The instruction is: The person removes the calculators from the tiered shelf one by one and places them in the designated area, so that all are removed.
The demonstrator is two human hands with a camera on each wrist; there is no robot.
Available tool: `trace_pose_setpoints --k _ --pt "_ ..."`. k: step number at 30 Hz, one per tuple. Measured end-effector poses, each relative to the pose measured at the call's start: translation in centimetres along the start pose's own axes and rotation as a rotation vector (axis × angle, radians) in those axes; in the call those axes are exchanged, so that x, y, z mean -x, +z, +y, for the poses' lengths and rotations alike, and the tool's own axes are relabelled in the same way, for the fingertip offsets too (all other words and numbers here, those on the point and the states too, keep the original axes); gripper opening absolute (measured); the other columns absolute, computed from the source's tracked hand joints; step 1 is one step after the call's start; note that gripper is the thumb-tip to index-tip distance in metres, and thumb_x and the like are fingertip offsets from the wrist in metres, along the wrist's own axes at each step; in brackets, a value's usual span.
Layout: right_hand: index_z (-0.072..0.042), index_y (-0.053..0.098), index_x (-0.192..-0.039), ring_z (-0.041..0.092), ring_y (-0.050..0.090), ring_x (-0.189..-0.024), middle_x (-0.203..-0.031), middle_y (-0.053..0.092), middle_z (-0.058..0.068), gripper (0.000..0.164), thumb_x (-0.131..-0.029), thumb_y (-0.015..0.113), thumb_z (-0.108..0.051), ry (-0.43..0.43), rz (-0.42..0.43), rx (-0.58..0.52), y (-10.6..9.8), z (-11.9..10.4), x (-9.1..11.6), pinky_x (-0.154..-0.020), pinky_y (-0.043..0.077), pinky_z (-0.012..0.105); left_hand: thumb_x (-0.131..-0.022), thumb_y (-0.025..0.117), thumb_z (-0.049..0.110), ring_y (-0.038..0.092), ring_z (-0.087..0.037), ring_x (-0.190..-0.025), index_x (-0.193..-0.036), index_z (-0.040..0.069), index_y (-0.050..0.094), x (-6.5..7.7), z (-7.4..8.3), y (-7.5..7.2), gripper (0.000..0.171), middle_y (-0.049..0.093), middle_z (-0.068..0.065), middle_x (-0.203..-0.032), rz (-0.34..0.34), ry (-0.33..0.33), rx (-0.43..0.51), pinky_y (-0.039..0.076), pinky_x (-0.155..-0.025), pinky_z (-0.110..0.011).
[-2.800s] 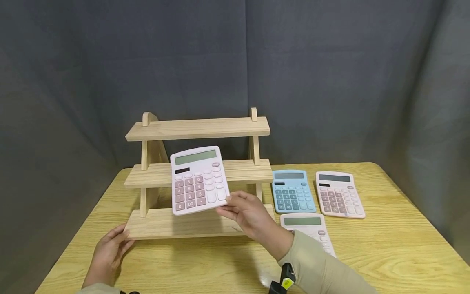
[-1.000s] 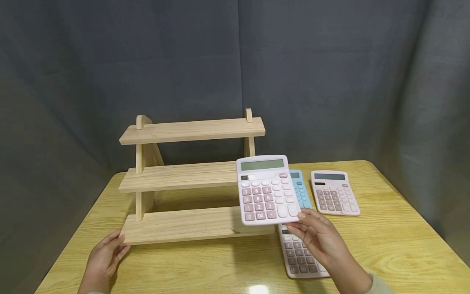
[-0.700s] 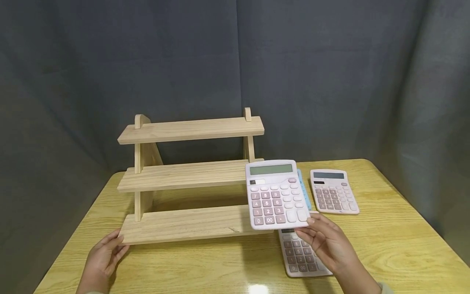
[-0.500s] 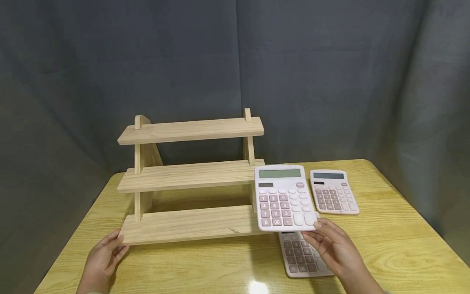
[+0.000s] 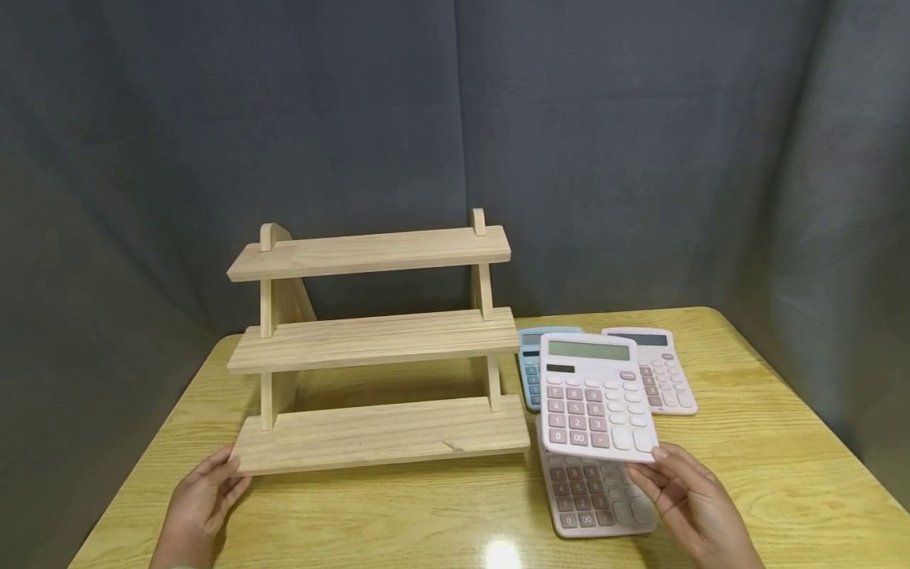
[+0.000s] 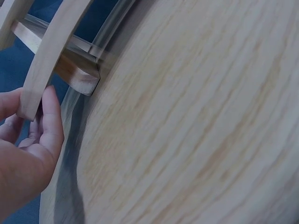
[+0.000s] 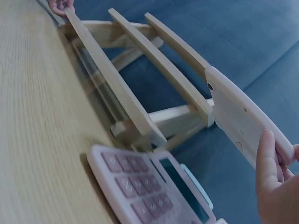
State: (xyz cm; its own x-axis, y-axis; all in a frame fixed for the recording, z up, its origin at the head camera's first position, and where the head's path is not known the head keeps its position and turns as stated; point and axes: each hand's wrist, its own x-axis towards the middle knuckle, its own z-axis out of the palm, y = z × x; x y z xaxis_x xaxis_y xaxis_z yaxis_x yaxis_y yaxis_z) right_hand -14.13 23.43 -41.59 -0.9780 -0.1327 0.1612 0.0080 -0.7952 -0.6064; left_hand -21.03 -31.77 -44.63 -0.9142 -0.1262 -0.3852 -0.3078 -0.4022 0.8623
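Observation:
A three-tier wooden display shelf [image 5: 384, 431] stands on the table. My left hand [image 5: 202, 498] grips the left end of its lowest board, thumb on one face and fingers on the other, as the left wrist view [image 6: 32, 100] confirms. My right hand [image 5: 693, 502] pinches the lower right corner of a pink calculator [image 5: 597, 395]. That calculator is raised off the table, keys facing me. Beneath it a second pink calculator [image 5: 579, 514] lies flat, its upper part covered. Behind it are a blue calculator [image 5: 532, 379] and a third pink calculator [image 5: 671, 387], both partly hidden.
The shelf's middle board [image 5: 377, 340] and top board [image 5: 370, 251] rise in steps toward the back. A dark grey curtain [image 5: 355, 118] hangs behind the yellow wood-grain table [image 5: 355, 521] and along both sides.
My right hand has carried the pink calculator from in front of the shelf to the right and lower, over the others on the table. My left hand keeps its grip on the shelf.

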Motion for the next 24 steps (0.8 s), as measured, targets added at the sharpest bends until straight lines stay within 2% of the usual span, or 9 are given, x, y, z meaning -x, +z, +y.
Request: trace_pose_setpoints --k 4,7,10,13,21,24 --pt "0.007 0.059 -0.100 0.026 0.056 -0.093 -0.099 0.058 0.018 0.040 -0.094 0.020 0.002 -0.010 -0.011 -0.058 -0.9 -0.3 0.6 -0.087 0.044 0.034 -0.079 0.064 0.012 0.054 -0.005 -0.079 -0.075 0.029 0.062 -0.1 0.0 -0.2 0.018 0.056 0.010 -0.080 -0.004 -0.004 0.060 0.045 -0.083 -0.019" --pt "0.007 0.059 -0.100 0.026 0.055 -0.094 -0.100 0.058 0.018 0.040 -0.094 0.020 0.002 -0.011 0.007 -0.082 -1.4 -0.6 0.9 -0.087 0.043 0.034 -0.076 0.067 0.012 0.055 -0.006 -0.078 -0.072 0.029 0.064 -0.1 -0.2 -0.3 0.017 0.057 0.009 -0.080 0.002 -0.002 0.072 0.046 -0.082 -0.020" --pt "0.007 0.060 -0.099 0.026 0.056 -0.092 -0.098 0.059 0.018 0.039 -0.094 0.022 0.002 -0.016 0.042 -0.087 -1.6 -0.8 1.3 -0.086 0.044 0.034 -0.077 0.066 0.013 0.054 -0.006 -0.078 -0.072 0.030 0.063 0.0 -0.2 -0.3 0.018 0.056 0.009 -0.080 0.014 0.001 0.054 0.046 -0.082 -0.020" --pt "0.008 0.060 -0.099 0.027 0.056 -0.091 -0.098 0.059 0.019 0.040 -0.094 0.021 0.003 -0.025 0.042 -0.106 -1.8 -1.1 1.5 -0.086 0.045 0.034 -0.080 0.063 0.012 0.054 -0.005 -0.079 -0.073 0.030 0.062 0.1 0.0 -0.1 0.020 0.056 0.010 -0.080 0.012 0.002 0.043 0.045 -0.083 -0.019" --pt "0.008 0.060 -0.100 0.028 0.056 -0.091 -0.098 0.059 0.020 0.041 -0.094 0.020 0.002 -0.039 0.053 -0.133 -2.8 -2.3 2.0 -0.084 0.046 0.035 -0.084 0.057 0.011 0.053 -0.005 -0.082 -0.093 0.025 0.050 -0.2 0.1 -0.1 0.018 0.054 0.012 -0.083 0.001 -0.002 0.002 0.043 -0.086 -0.020" --pt "0.010 0.060 -0.098 0.029 0.056 -0.089 -0.096 0.059 0.020 0.041 -0.094 0.020 0.001 -0.056 0.067 -0.146 -3.4 -2.8 2.3 -0.084 0.046 0.035 -0.084 0.058 0.013 0.053 -0.005 -0.082 -0.108 0.025 0.045 -0.6 -0.2 -0.5 0.030 0.054 0.010 -0.084 0.008 0.006 -0.024 0.043 -0.087 -0.021"
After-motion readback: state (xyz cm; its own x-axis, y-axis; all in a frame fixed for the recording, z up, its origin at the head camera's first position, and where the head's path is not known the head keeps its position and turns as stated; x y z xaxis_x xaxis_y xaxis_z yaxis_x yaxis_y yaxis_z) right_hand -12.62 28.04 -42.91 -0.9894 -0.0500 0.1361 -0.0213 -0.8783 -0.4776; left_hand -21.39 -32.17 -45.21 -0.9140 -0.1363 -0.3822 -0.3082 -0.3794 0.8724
